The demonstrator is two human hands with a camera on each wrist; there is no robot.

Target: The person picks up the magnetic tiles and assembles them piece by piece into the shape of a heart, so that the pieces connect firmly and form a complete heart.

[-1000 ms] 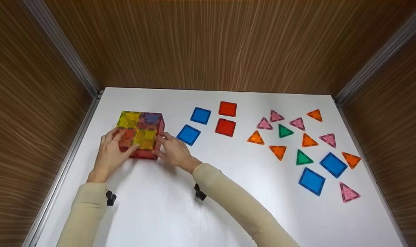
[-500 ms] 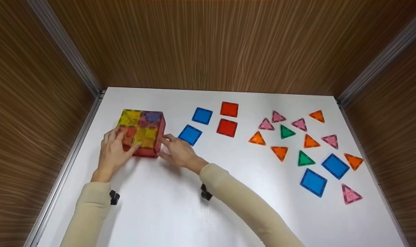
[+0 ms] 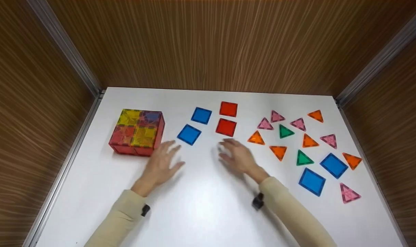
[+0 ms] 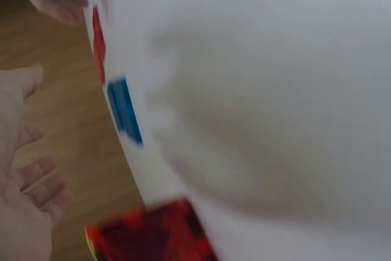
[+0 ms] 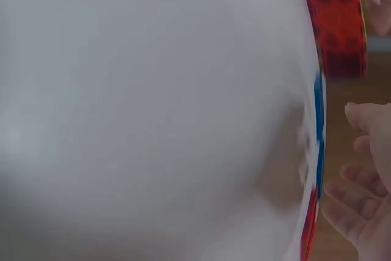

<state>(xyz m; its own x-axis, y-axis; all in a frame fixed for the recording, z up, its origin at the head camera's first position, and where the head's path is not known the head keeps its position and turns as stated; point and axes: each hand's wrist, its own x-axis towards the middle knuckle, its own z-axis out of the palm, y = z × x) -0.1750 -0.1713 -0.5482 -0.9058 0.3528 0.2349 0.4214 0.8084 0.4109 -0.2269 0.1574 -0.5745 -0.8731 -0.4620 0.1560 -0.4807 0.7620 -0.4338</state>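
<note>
A low box of see-through magnetic tiles (image 3: 135,132) stands at the left of the white table, with red sides and a top of yellow, red and bluish-purple squares. My left hand (image 3: 159,166), fingers spread, hovers at the box's front right corner and holds nothing; it hides part of that corner. Over the middle of the table is my right hand (image 3: 240,157), with loosely bent fingers and nothing in them, just below the nearer red square tile (image 3: 226,127). Between the box and the red tiles lie two blue square tiles (image 3: 189,134). The left wrist view also shows the box (image 4: 153,233) below the left hand.
Several triangle tiles in pink, orange and green lie scattered at the right, among them a green triangle (image 3: 286,131). Two larger blue tiles (image 3: 312,181) lie toward the right edge. Wood-grain panels (image 3: 208,44) wall in the back and both sides of the table (image 3: 201,212).
Both hands have come off the tile box and moved to the right, the right hand farther than the left. The box stays where it was, as do the loose tiles.
</note>
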